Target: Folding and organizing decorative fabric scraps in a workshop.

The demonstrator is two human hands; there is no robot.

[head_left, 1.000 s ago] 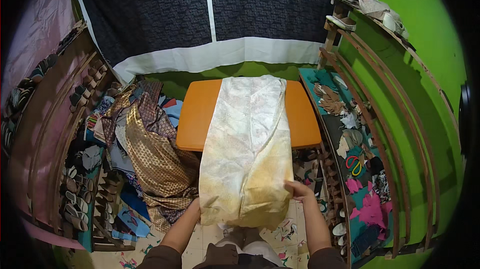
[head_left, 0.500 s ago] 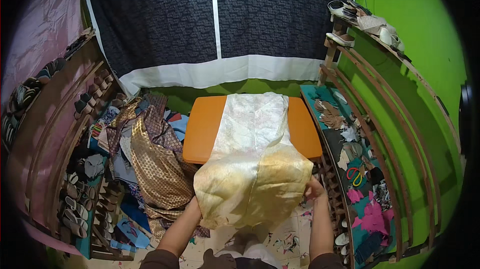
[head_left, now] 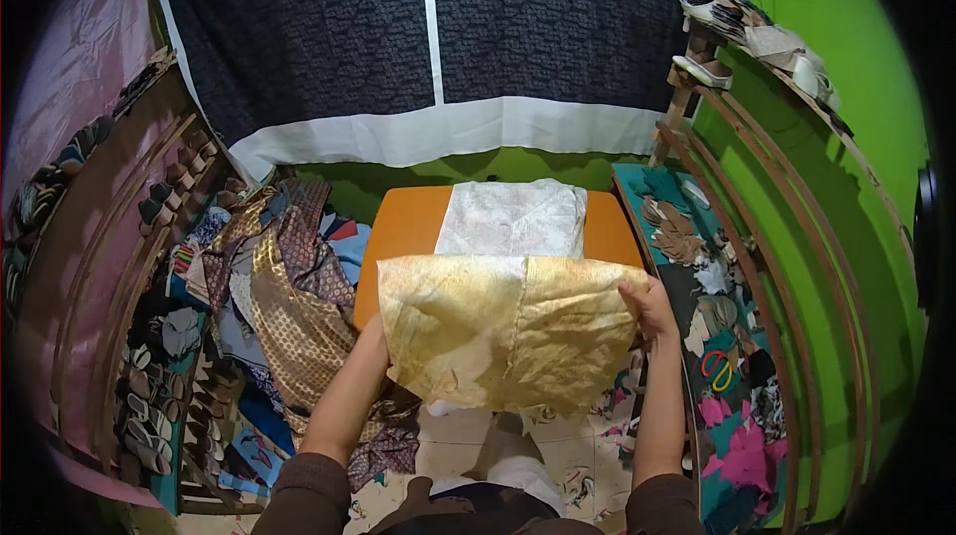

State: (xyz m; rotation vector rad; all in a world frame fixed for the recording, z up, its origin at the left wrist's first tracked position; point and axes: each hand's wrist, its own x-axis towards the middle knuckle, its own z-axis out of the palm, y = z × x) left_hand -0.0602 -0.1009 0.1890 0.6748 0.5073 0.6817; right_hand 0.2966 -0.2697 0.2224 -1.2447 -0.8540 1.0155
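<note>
A long cloth (head_left: 513, 336), pale white on the table and yellowish nearer me, stretches between my hands. Its yellowish part is raised in front of the orange table (head_left: 398, 221), with a straight upper edge and a seam down the middle. My right hand (head_left: 652, 310) grips the right edge, thumb on the near face and the other fingers mostly behind. At the left edge my left hand (head_left: 373, 341) holds the fabric from behind, its fingers hidden by it. The white end (head_left: 513, 216) lies over the table top.
Patterned brown and gold fabrics (head_left: 299, 316) are heaped left of the table. Shoe racks (head_left: 129, 266) stand on the left. On the right, a shelf holds scraps, a pink piece (head_left: 747, 450) and scissors (head_left: 717, 368) with coloured handles. Cuttings litter the tiled floor (head_left: 453, 450).
Both hands have risen and moved away from me, lifting the yellowish part of the cloth. Its raised edge now hides the middle of the cloth and part of the table.
</note>
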